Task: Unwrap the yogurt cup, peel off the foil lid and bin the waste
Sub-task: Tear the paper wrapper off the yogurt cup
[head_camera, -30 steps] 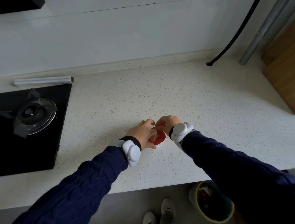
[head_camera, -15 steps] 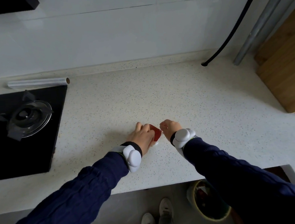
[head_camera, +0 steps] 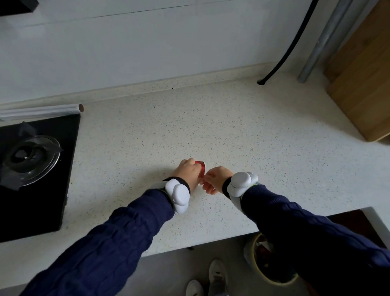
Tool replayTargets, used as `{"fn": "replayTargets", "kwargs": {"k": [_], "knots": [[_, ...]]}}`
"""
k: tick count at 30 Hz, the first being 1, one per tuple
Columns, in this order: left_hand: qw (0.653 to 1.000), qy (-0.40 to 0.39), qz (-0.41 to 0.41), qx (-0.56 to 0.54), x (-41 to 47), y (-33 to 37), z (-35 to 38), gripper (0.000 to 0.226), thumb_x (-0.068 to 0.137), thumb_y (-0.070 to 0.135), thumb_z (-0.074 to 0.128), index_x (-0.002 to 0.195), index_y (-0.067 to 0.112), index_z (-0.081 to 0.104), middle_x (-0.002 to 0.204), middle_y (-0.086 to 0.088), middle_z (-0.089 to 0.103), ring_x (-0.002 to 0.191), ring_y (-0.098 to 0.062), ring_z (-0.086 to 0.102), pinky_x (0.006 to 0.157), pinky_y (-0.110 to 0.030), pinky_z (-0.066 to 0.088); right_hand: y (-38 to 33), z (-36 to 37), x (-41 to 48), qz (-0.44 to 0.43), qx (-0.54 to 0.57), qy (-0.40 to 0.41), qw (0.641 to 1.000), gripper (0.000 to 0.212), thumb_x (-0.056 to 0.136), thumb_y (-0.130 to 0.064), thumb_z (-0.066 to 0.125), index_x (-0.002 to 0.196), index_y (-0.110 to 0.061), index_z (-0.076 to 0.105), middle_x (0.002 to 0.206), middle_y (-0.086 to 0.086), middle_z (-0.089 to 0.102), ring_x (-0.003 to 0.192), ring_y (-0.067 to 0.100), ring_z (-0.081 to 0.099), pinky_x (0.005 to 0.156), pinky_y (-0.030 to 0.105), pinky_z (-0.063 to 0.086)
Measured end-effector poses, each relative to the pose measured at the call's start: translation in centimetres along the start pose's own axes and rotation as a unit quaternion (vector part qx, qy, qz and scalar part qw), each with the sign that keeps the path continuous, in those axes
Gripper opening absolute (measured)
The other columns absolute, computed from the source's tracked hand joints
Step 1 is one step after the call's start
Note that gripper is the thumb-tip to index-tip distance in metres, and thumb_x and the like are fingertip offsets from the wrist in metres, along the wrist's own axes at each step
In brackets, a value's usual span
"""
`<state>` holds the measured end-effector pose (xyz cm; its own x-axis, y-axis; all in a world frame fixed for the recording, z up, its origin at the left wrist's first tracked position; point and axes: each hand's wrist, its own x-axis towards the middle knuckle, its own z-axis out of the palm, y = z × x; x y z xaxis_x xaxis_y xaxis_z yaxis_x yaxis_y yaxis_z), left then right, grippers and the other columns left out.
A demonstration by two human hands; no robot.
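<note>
A small yogurt cup with a red top (head_camera: 201, 169) sits on the speckled white counter (head_camera: 247, 148), mostly hidden between my two hands. My left hand (head_camera: 187, 173) is wrapped around the cup from the left. My right hand (head_camera: 216, 180) is closed just right of and nearer than the cup, fingertips pinched at its near edge; what they pinch is too small to tell. The bin (head_camera: 268, 261), a pale round tub with waste in it, stands on the floor below the counter's front edge, partly behind my right sleeve.
A black gas hob (head_camera: 23, 170) fills the left of the counter, with a foil roll (head_camera: 39, 112) behind it. A wooden board (head_camera: 370, 78) leans at the right. A black hose (head_camera: 297, 32) and a metal pipe (head_camera: 333, 24) run down the wall. My shoes (head_camera: 207, 287) are below.
My left hand and the cup have shifted slightly away along the counter. My right hand has drawn back a little toward the front edge, separating from the left.
</note>
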<state>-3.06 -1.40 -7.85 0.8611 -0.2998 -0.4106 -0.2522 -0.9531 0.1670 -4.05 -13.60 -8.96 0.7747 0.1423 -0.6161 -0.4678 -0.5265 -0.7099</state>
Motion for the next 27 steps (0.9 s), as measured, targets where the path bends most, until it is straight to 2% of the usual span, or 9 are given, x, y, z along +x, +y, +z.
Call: {"fn": "replayTargets", "kwargs": {"k": [3, 5, 7, 11, 13, 16, 18, 21, 27], "knots": [[0.999, 0.023, 0.025, 0.013, -0.1, -0.3, 0.0, 0.014, 0.091, 0.02, 0.049, 0.1, 0.01, 0.056, 0.128, -0.012, 0.033, 0.115, -0.032, 0.032, 0.092, -0.035, 0.041, 0.0, 0.2, -0.1, 0.001, 0.012, -0.003, 1.0, 0.028, 0.091, -0.004, 0.043, 0.097, 0.01, 0.066, 0.062, 0.002, 0.059, 0.053, 0.013, 0.056, 0.056, 0.019, 0.051], [0.999, 0.02, 0.037, 0.027, -0.2, -0.4, 0.0, 0.009, 0.09, 0.012, 0.05, 0.097, 0.013, 0.055, 0.137, -0.011, 0.025, 0.122, -0.036, 0.025, 0.091, -0.039, 0.045, -0.2, 0.2, -0.2, 0.007, 0.025, -0.007, 1.0, 0.029, 0.092, -0.002, 0.041, 0.102, 0.014, 0.063, 0.063, 0.002, 0.059, 0.054, 0.013, 0.056, 0.056, 0.018, 0.051], [0.997, -0.006, 0.048, 0.052, -0.3, -0.4, 0.0, 0.018, 0.088, 0.006, 0.047, 0.103, 0.014, 0.053, 0.142, -0.01, 0.022, 0.128, -0.038, 0.021, 0.091, -0.043, 0.048, -0.4, 0.1, -0.3, 0.015, 0.036, -0.014, 0.999, 0.029, 0.093, -0.002, 0.042, 0.104, 0.014, 0.063, 0.064, 0.003, 0.059, 0.055, 0.013, 0.057, 0.054, 0.016, 0.052], [0.993, -0.02, 0.058, 0.098, -0.5, -0.2, -0.3, 0.026, 0.085, 0.005, 0.047, 0.111, 0.012, 0.046, 0.135, -0.013, 0.032, 0.121, -0.036, 0.033, 0.085, -0.043, 0.05, -0.7, 0.1, -0.8, 0.034, 0.065, -0.032, 0.997, 0.027, 0.092, -0.004, 0.046, 0.103, 0.012, 0.064, 0.066, 0.005, 0.06, 0.057, 0.014, 0.058, 0.051, 0.015, 0.053], [0.993, -0.016, 0.056, 0.106, -0.6, 0.0, -0.3, 0.031, 0.084, 0.005, 0.05, 0.114, 0.012, 0.045, 0.135, -0.013, 0.031, 0.12, -0.036, 0.034, 0.083, -0.042, 0.05, -0.9, 0.2, -1.0, 0.044, 0.086, -0.04, 0.995, 0.025, 0.093, -0.005, 0.046, 0.099, 0.01, 0.064, 0.066, 0.006, 0.061, 0.057, 0.015, 0.059, 0.05, 0.016, 0.054], [0.993, 0.005, 0.051, 0.107, -0.7, 0.1, 0.1, 0.039, 0.082, 0.002, 0.051, 0.119, 0.013, 0.044, 0.135, -0.012, 0.032, 0.121, -0.036, 0.035, 0.079, -0.04, 0.048, -1.1, 0.2, -1.1, 0.053, 0.104, -0.035, 0.993, 0.024, 0.091, -0.007, 0.051, 0.072, 0.001, 0.063, 0.065, 0.008, 0.06, 0.055, 0.015, 0.058, 0.049, 0.016, 0.054], [0.993, 0.014, 0.052, 0.103, -0.6, 0.1, 0.3, 0.043, 0.08, 0.0, 0.051, 0.121, 0.013, 0.043, 0.134, -0.011, 0.033, 0.121, -0.034, 0.035, 0.075, -0.039, 0.047, -1.2, 0.2, -1.1, 0.054, 0.107, -0.025, 0.992, 0.027, 0.089, -0.007, 0.054, 0.062, -0.005, 0.059, 0.063, 0.007, 0.06, 0.054, 0.014, 0.058, 0.046, 0.015, 0.053], [0.994, 0.015, 0.055, 0.097, -0.3, 0.0, 0.4, 0.044, 0.08, -0.001, 0.051, 0.121, 0.013, 0.042, 0.133, -0.011, 0.034, 0.123, -0.035, 0.034, 0.071, -0.037, 0.044, -1.4, 0.3, -1.1, 0.053, 0.11, -0.014, 0.992, 0.028, 0.088, -0.006, 0.055, 0.06, -0.007, 0.059, 0.062, 0.007, 0.06, 0.053, 0.014, 0.057, 0.044, 0.014, 0.052], [0.996, 0.026, 0.061, 0.067, -0.6, -0.2, 0.8, 0.046, 0.082, -0.005, 0.048, 0.124, 0.01, 0.04, 0.139, -0.01, 0.03, 0.133, -0.038, 0.025, 0.085, -0.043, 0.05, -1.5, 0.4, -1.0, 0.053, 0.119, -0.001, 0.991, 0.03, 0.088, -0.005, 0.054, 0.058, -0.007, 0.059, 0.06, 0.007, 0.06, 0.05, 0.014, 0.056, 0.044, 0.015, 0.052]]}}
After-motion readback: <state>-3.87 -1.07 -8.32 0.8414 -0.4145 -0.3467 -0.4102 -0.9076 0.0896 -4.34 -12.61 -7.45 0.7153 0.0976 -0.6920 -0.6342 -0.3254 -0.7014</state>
